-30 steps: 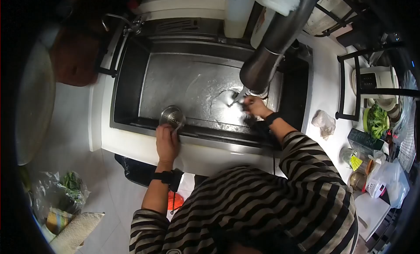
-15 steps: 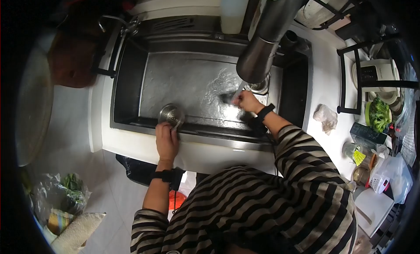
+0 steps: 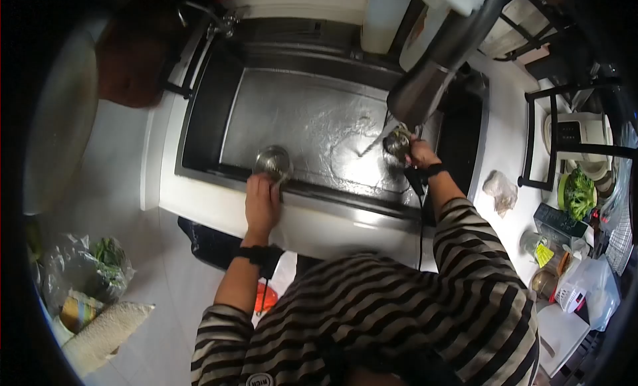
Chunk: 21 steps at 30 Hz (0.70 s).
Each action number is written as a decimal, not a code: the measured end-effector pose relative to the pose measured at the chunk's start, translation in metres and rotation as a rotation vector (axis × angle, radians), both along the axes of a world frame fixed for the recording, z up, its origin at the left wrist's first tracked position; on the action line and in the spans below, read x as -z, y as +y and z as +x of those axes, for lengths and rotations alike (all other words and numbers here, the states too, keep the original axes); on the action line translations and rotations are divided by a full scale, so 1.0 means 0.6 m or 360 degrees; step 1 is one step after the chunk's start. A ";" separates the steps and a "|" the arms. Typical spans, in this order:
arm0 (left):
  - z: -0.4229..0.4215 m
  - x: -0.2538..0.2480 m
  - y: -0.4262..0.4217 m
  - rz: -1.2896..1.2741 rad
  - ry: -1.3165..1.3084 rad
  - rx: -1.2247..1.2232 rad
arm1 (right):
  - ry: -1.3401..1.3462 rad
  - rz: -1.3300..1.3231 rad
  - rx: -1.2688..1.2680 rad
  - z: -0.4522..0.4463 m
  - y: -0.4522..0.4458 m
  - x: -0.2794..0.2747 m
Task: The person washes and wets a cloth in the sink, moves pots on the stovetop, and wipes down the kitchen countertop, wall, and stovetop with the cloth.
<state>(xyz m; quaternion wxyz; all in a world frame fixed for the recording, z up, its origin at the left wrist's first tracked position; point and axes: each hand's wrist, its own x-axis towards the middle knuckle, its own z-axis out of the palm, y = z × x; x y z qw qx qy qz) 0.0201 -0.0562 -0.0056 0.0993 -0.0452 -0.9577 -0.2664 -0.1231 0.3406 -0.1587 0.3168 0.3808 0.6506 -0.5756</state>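
Observation:
My left hand (image 3: 263,203) grips the rim of a round metal strainer (image 3: 274,162) at the sink's front left edge. Inside the dark sink (image 3: 286,113), at the right, my right hand (image 3: 420,152) is closed on a small round metal drain basket (image 3: 397,144). The basket is beside a stream of water that falls from the dark faucet (image 3: 419,97). Water spreads over the sink floor and reflects light. My right fingertips are partly hidden behind the basket.
Bottles (image 3: 385,20) stand behind the sink. On the right counter lie a crumpled bag (image 3: 500,191), a green vegetable (image 3: 578,194) and a black rack (image 3: 557,147). A small tap (image 3: 222,26) is at the back left. A plastic bag with greens (image 3: 100,266) is at the lower left.
My right hand has moved right, from the wet sink floor to the drain area, and the metal basket now shows in it. My left hand keeps its hold. The view has shifted slightly.

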 end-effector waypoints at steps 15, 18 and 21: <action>-0.034 -0.004 0.078 0.0223 -0.0014 0.0204 | -0.0075 -0.0444 -0.0448 0.040 -0.072 -0.128; -0.024 0.005 0.075 0.0174 -0.0006 0.0213 | -0.0020 -0.0425 -0.0462 0.042 -0.089 -0.107; -0.015 0.010 0.065 0.0113 0.0026 0.0231 | -0.0129 -0.0458 -0.0510 0.026 -0.105 -0.101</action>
